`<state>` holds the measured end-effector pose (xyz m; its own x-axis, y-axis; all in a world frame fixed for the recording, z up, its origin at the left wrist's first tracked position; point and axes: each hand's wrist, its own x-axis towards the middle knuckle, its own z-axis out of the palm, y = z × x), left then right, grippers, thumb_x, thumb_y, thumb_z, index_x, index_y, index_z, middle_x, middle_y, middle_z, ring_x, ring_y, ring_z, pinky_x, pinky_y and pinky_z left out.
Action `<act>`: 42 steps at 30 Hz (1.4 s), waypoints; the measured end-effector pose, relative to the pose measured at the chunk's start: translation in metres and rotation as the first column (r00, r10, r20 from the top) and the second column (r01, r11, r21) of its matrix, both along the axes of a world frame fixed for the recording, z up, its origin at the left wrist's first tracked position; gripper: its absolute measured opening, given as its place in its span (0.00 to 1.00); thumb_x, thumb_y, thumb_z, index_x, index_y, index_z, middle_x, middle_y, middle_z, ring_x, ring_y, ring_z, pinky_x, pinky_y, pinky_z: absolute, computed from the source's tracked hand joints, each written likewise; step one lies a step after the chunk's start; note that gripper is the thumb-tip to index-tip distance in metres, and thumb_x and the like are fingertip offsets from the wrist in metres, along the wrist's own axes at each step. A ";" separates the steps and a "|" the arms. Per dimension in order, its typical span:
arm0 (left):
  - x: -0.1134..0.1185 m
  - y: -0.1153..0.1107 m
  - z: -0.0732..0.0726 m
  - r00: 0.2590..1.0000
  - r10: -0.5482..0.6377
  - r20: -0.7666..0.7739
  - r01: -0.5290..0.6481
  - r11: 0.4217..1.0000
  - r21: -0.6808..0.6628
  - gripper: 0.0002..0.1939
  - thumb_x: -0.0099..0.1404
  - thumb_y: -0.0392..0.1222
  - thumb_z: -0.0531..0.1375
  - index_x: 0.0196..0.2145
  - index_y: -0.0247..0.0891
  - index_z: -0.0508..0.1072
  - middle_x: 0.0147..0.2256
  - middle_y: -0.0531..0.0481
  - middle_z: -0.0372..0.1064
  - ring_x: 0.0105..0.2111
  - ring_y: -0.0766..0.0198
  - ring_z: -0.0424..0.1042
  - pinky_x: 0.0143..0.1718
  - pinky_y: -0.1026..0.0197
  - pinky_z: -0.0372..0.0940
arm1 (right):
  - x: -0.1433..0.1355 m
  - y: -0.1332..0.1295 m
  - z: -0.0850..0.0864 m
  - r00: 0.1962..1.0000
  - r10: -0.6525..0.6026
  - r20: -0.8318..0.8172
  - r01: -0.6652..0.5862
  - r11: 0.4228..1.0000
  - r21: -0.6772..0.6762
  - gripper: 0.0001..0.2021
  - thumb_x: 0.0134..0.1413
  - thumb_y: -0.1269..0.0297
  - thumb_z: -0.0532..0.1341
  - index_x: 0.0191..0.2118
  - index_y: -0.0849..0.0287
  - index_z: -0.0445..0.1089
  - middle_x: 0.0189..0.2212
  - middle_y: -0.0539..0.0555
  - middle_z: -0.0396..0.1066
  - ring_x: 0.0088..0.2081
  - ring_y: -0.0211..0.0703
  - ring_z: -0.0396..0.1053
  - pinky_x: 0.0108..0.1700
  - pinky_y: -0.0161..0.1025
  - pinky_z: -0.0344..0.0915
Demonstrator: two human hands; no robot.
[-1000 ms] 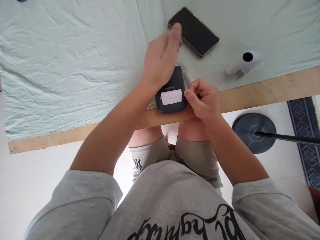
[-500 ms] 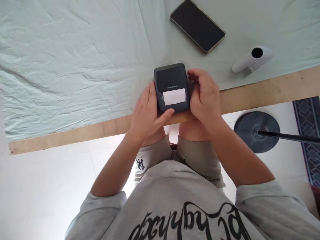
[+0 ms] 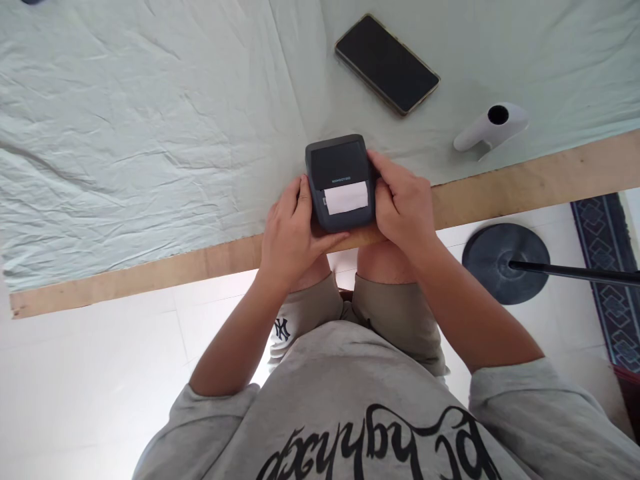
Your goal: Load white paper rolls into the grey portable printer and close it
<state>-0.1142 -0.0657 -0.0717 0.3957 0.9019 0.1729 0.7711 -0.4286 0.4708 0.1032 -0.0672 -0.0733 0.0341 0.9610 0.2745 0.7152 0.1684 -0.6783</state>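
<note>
A dark label printer sits at the near edge of the cloth-covered table, with a white label showing at its front. My left hand is closed around the printer's left side, its thumb along the near edge. On the opposite side, my right hand grips the printer, the index finger reaching up to its top right corner. The undersides of my fingers against the casing are partly hidden.
Beyond the printer lies a black phone in a clear case. A white handheld device with a dark round opening rests to the right. The table's wooden edge runs before me; a round black stand base is on the floor.
My right fingers have moved in from beside the printer to press against its right side. The view has shifted slightly; the phone and the white device remain in place on the cloth.
</note>
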 end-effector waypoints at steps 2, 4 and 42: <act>-0.001 0.000 -0.001 1.000 -0.005 0.021 0.005 1.000 0.013 0.57 0.56 0.78 0.60 0.68 0.31 0.59 0.63 0.28 0.64 0.62 0.38 0.66 0.62 0.43 0.64 | 0.001 -0.002 0.000 1.000 0.000 -0.023 0.000 1.000 -0.003 0.22 0.63 0.66 0.53 0.58 0.49 0.72 0.50 0.56 0.79 0.51 0.54 0.77 0.56 0.54 0.74; -0.001 0.000 -0.001 0.999 -0.015 0.035 0.014 1.000 0.017 0.56 0.56 0.77 0.62 0.68 0.33 0.60 0.62 0.29 0.65 0.62 0.38 0.67 0.61 0.42 0.65 | 0.001 -0.003 0.001 0.999 -0.004 -0.051 0.004 1.000 -0.009 0.20 0.63 0.65 0.54 0.57 0.48 0.74 0.49 0.55 0.80 0.49 0.55 0.77 0.55 0.54 0.74; 0.002 -0.003 0.013 0.995 0.054 0.089 -0.047 0.996 -0.081 0.46 0.61 0.65 0.65 0.67 0.33 0.62 0.62 0.33 0.63 0.62 0.42 0.65 0.62 0.43 0.65 | -0.001 0.001 -0.004 0.962 -0.043 -0.270 0.038 0.999 -0.025 0.17 0.62 0.66 0.54 0.56 0.51 0.67 0.51 0.53 0.79 0.56 0.48 0.76 0.62 0.56 0.71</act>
<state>-0.1118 -0.0685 -0.0586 0.3354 0.9325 0.1341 0.7429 -0.3493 0.5711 0.1022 -0.0663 -0.0778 0.1438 0.9623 0.2309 0.5104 0.1278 -0.8504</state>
